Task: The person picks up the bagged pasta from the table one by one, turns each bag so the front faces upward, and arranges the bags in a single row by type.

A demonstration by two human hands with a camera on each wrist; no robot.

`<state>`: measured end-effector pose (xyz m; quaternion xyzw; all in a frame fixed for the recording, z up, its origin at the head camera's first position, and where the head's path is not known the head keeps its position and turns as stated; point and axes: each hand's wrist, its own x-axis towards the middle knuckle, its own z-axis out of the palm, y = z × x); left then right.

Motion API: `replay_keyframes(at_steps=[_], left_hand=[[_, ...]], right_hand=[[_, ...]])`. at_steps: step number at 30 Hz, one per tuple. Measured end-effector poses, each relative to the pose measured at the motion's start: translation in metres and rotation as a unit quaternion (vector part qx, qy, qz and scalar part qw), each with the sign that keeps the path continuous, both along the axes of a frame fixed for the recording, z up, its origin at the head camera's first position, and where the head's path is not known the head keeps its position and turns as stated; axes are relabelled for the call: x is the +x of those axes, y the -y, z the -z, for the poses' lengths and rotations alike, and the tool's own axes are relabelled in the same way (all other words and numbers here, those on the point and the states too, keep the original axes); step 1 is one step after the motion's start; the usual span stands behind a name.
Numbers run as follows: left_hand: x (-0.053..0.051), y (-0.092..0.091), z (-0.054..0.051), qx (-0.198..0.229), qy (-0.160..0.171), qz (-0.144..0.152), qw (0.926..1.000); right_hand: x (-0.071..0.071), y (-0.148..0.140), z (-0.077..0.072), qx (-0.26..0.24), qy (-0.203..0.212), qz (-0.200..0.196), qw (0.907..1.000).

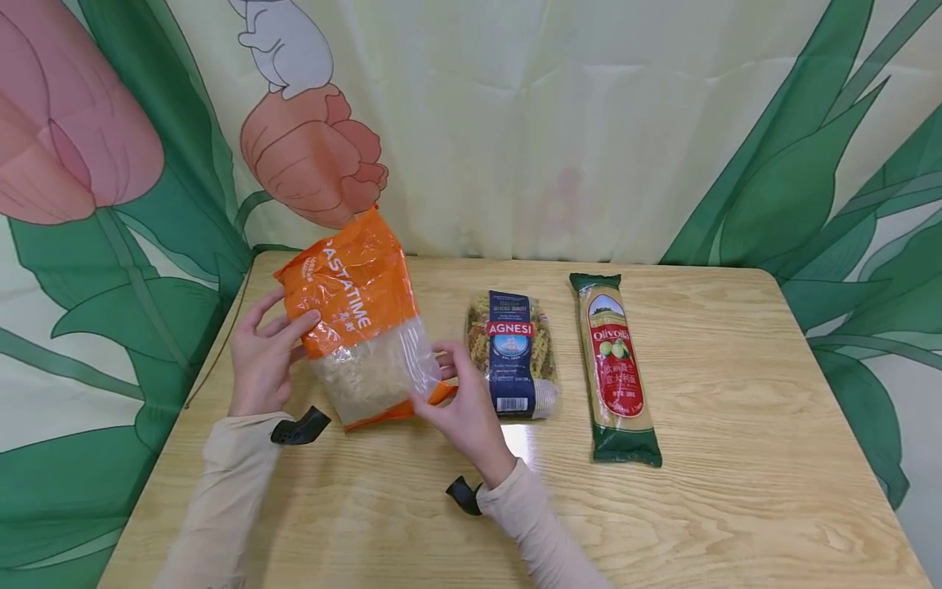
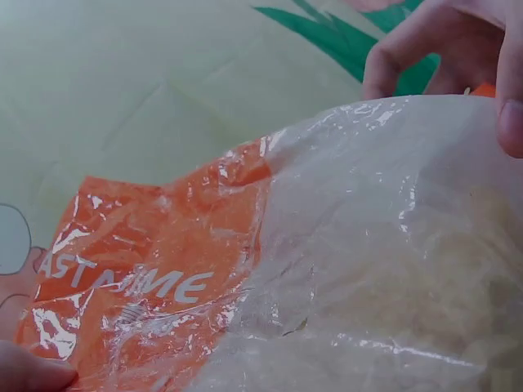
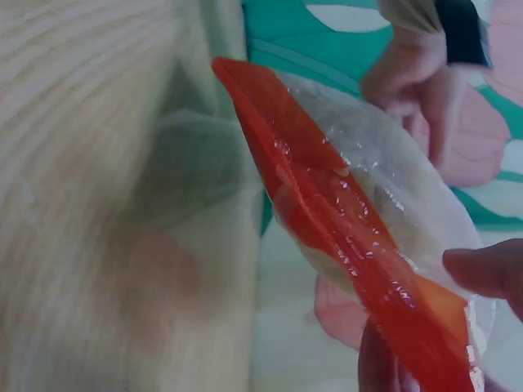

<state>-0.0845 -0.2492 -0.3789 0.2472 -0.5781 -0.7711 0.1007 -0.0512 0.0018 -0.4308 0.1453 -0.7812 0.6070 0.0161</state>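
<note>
An orange and clear plastic bag of pasta [image 1: 368, 368], lettered "PASTATIME", is held tilted over the left part of the table. My left hand [image 1: 268, 352] grips its left edge, thumb on the orange front and the other fingers partly behind. With my right hand [image 1: 467, 409] I pinch the lower right side near the bottom corner. The left wrist view shows the bag's glossy front [image 2: 327, 261] with pale contents behind the clear film. In the right wrist view, its orange bottom edge [image 3: 327, 212] is off the table, and my right thumb [image 3: 486, 273] lies near one corner.
On the wooden table [image 1: 736, 507], a blue-labelled Agnesi pasta bag [image 1: 510, 356] lies just right of my right hand. Farther right is a long green-ended Olivoila spaghetti pack [image 1: 616, 368]. A flower-printed curtain [image 1: 530, 123] hangs behind the table's back edge.
</note>
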Motion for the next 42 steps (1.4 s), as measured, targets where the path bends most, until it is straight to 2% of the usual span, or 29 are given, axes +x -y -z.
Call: replay_keyframes(at_steps=[10, 16, 22, 30, 37, 42], left_hand=[[-0.004, 0.0, -0.005, -0.06, 0.013, -0.003, 0.9981], [-0.008, -0.001, -0.006, -0.09, 0.011, 0.013, 0.9958], [-0.014, 0.0, -0.004, -0.119, 0.004, 0.034, 0.9923], [-0.02, 0.003, 0.002, -0.14, 0.03, 0.044, 0.9887], [-0.024, 0.006, 0.013, -0.191, 0.051, 0.05, 0.9791], [-0.028, 0.006, 0.019, -0.227, 0.056, 0.065, 0.9701]], right_hand=[[0.002, 0.009, 0.01, 0.009, -0.013, 0.026, 0.9995], [0.004, 0.011, 0.011, 0.015, 0.011, 0.035, 0.9992], [0.006, 0.015, 0.015, -0.001, 0.026, 0.049, 0.9985], [0.011, 0.021, 0.021, -0.017, 0.052, 0.047, 0.9974], [0.013, 0.027, 0.029, 0.02, 0.051, 0.056, 0.9969], [0.014, 0.029, 0.033, 0.019, 0.061, 0.054, 0.9965]])
